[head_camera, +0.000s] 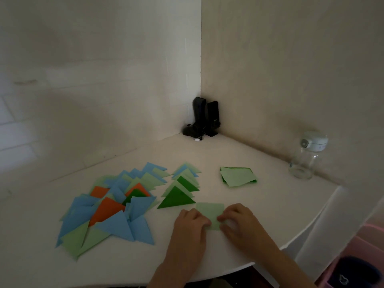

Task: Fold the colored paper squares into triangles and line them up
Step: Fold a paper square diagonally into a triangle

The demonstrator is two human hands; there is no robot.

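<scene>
Hands at 6 o'clock on tabletop (259,204): left hand (192,221) pins light-green square (209,209) flat; right hand (236,219) grip pinches its near edge, likely starting fold. Finished triangles (182,183) at 11, unfolded stack (238,176) at 1, within reach.

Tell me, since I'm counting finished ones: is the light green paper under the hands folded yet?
Not yet: light green paper lies flat, its far edge and two corners showing.

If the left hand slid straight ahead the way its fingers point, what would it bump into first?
Probably the light green paper the left hand already touches, then the right hand; the exact line is hard to judge.
</scene>
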